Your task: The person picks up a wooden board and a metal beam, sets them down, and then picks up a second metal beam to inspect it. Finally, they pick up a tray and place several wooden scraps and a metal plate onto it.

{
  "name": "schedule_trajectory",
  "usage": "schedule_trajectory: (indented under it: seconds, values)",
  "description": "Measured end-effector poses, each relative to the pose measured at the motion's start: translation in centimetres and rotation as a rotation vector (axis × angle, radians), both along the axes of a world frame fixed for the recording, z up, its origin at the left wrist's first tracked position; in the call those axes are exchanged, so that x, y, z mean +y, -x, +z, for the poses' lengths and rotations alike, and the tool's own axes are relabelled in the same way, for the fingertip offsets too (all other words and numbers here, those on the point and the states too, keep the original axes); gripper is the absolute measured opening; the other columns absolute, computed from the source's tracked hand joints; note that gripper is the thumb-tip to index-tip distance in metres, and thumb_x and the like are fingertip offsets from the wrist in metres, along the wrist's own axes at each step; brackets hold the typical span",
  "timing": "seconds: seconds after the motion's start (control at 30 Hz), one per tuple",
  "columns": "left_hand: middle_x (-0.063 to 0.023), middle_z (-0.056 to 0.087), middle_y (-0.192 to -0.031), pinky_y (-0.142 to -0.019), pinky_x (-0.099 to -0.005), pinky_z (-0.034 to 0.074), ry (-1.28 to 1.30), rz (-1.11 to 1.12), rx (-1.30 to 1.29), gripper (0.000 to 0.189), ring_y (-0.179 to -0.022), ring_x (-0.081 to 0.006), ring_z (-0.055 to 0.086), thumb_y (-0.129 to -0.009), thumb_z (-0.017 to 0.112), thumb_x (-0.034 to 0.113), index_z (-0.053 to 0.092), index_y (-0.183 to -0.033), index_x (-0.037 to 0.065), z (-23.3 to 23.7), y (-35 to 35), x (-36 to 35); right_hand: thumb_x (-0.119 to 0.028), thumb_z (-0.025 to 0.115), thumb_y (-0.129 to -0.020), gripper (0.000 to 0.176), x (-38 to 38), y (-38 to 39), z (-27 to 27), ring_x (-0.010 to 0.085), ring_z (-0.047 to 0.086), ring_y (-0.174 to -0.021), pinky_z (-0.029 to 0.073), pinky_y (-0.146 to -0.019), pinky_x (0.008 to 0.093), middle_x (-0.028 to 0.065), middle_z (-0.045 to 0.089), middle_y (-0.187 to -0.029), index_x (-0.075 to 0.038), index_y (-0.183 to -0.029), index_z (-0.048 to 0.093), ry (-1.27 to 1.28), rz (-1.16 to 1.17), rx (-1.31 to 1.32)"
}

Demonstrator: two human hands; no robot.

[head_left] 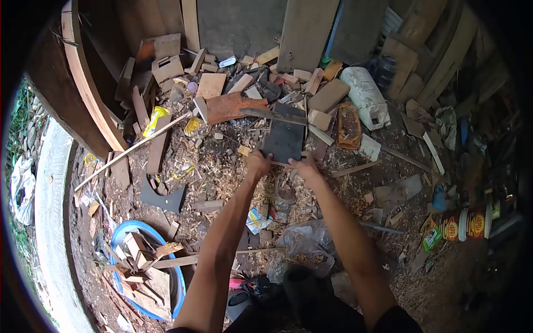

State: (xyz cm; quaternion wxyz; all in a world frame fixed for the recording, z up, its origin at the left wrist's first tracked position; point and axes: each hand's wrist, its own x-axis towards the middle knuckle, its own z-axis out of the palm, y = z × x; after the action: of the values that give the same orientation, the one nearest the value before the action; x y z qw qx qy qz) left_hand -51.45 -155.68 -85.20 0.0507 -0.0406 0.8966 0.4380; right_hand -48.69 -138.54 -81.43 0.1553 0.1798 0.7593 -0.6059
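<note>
Both arms stretch forward to a dark flat board (283, 140) low over the littered ground. My left hand (259, 163) is closed at the board's near left corner, beside a small yellowish wood piece (244, 150). My right hand (304, 164) grips the near right corner, its thumb side against the edge. A dark narrow wood strip (273, 115) crosses the far end of the board. Just beyond lies a reddish-brown broken plank (230, 108).
A blue basin (180, 286) full of wood scraps stands at lower left. A white sack (363, 94) lies at the upper right, boards (308, 33) lean at the back, and a long thin stick (133, 150) slants across the left. Plastic (302, 244) lies near my feet.
</note>
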Motion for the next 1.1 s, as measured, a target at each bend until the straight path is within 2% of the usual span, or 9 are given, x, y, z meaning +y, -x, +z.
schedule_trajectory:
  seconds: [0.07,0.17,0.23,0.37,0.53,0.67,0.73,0.9,1.1]
  values:
    - [-0.0158,0.059,-0.096,-0.074,-0.0326,0.045,-0.381,-0.091,-0.395,0.045,-0.083,-0.0260,0.058,-0.082,0.059,0.025,0.048,-0.106,-0.011,4.7,-0.1,-2.5,-0.009,0.065,-0.076,0.055,-1.3,-0.2,0.3,0.0190,0.052,-0.081,0.043,-0.069,0.0319,0.0121,0.054,-0.097,-0.002,-0.118,0.031,0.088,-0.054,0.000]
    - [-0.0141,0.059,-0.092,-0.070,-0.0316,0.048,-0.658,-0.041,-0.447,0.041,-0.079,-0.0233,0.058,-0.081,0.060,0.017,0.047,-0.109,-0.011,3.6,0.0,-6.4,-0.011,0.070,-0.070,0.066,-3.3,-0.3,-0.9,0.0205,0.054,-0.084,0.044,-0.062,0.0396,0.0138,0.050,-0.098,-0.006,-0.118,0.026,0.150,-0.068,-0.005]
    - [-0.0150,0.057,-0.099,-0.069,-0.0278,0.050,-0.991,0.035,-0.484,0.042,-0.081,-0.0203,0.058,-0.081,0.060,0.011,0.043,-0.113,-0.011,3.5,-0.4,-8.1,-0.007,0.068,-0.072,0.062,-5.5,-0.8,-1.4,0.0192,0.054,-0.079,0.044,-0.068,0.0312,0.0069,0.053,-0.086,-0.009,-0.116,0.025,0.175,-0.062,-0.102]
    - [-0.0129,0.057,-0.096,-0.069,-0.0273,0.050,-0.865,0.109,-0.319,0.046,-0.083,-0.0194,0.058,-0.076,0.066,0.011,0.045,-0.110,-0.010,6.6,-3.2,-10.8,-0.014,0.068,-0.074,0.054,-9.1,-1.8,-2.8,0.0196,0.056,-0.080,0.045,-0.071,0.0325,0.0052,0.056,-0.090,-0.008,-0.115,0.034,0.225,0.006,-0.122]
    - [-0.0101,0.057,-0.092,-0.066,-0.0256,0.048,-0.773,0.071,-0.215,0.054,-0.082,-0.0175,0.057,-0.069,0.073,0.016,0.046,-0.109,-0.009,7.2,-4.8,-15.0,-0.030,0.068,-0.074,0.054,-11.5,-2.5,-2.9,0.0234,0.053,-0.097,0.042,-0.081,0.0392,0.0085,0.055,-0.108,-0.008,-0.117,0.043,0.817,-0.070,-0.256]
    - [-0.0101,0.056,-0.086,-0.065,-0.0267,0.048,-0.738,0.036,-0.252,0.048,-0.075,-0.0162,0.057,-0.068,0.073,0.017,0.049,-0.099,-0.010,10.9,-7.1,-18.2,-0.034,0.070,-0.073,0.062,-15.0,-5.4,-0.5,0.0235,0.045,-0.109,0.035,-0.094,0.0392,0.0084,0.048,-0.118,-0.008,-0.122,0.042,0.839,-0.056,-0.342]
    - [-0.0137,0.055,-0.094,-0.081,-0.0292,0.048,-0.644,-0.082,-0.340,0.057,-0.091,-0.0221,0.057,-0.068,0.074,0.022,0.047,-0.103,-0.013,12.2,-7.7,-20.6,-0.034,0.071,-0.072,0.063,-16.8,-6.5,0.8,0.0223,0.045,-0.107,0.036,-0.092,0.0387,0.0079,0.048,-0.118,-0.007,-0.122,0.042,0.868,-0.056,-0.365]
    - [-0.0129,0.057,-0.090,-0.076,-0.0275,0.050,-0.464,0.050,-0.384,0.047,-0.085,-0.0176,0.058,-0.069,0.074,0.025,0.052,-0.094,-0.009,15.7,-11.3,-25.5,-0.036,0.070,-0.072,0.060,-21.9,-10.1,1.5,0.0198,0.041,-0.108,0.036,-0.089,0.0376,0.0043,0.047,-0.112,-0.011,-0.120,0.044,1.003,0.008,-0.417]
    - [-0.0103,0.058,-0.099,-0.079,-0.0278,0.046,-0.308,0.098,-0.433,0.052,-0.089,-0.0176,0.056,-0.081,0.058,0.037,0.052,-0.112,-0.004,19.0,-20.0,-31.8,-0.029,0.072,-0.072,0.057,-27.8,-13.7,3.3,0.0201,0.047,-0.105,0.040,-0.088,0.0353,0.0046,0.050,-0.113,-0.010,-0.118,0.043,0.945,0.279,-0.397]
